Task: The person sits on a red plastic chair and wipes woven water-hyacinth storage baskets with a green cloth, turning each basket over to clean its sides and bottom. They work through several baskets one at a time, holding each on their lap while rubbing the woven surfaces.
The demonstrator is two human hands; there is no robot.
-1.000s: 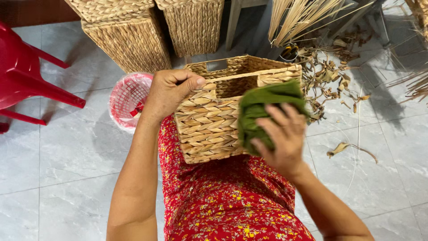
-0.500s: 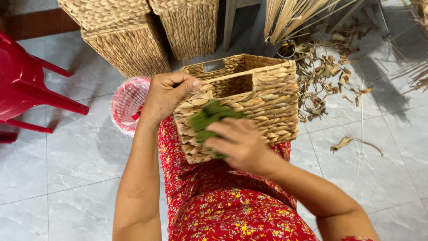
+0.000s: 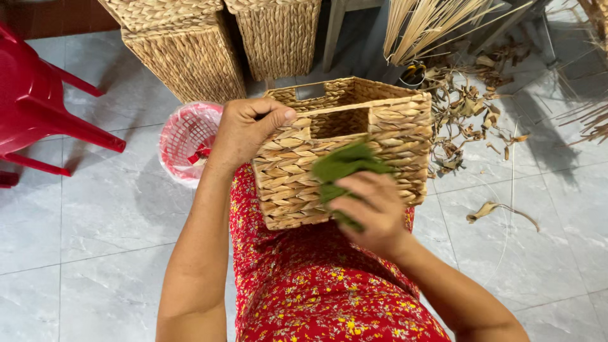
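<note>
Square woven straw basket [image 3: 354, 149]: coarse, matt, braided tan fibre. Crumpled green cloth [image 3: 345, 168]: soft, matt. Pink round plastic basket [image 3: 183, 136]: glossy lattice. Red plastic chair [image 3: 44, 111]: smooth, shiny. Grey floor tiles [image 3: 107, 209]: polished, marbled. Red floral dress [image 3: 316, 285]: printed fabric.

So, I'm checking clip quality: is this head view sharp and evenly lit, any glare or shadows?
Head view: sharp overall, soft even daylight; woven basket and green cloth crisp; mild sheen on the floor tiles; soft shadow under the red chair.

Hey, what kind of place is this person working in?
Probably a home basket-weaving workshop: finished woven baskets stand on the tiled floor, with dried reed stalks and leaf scraps beside them.
</note>
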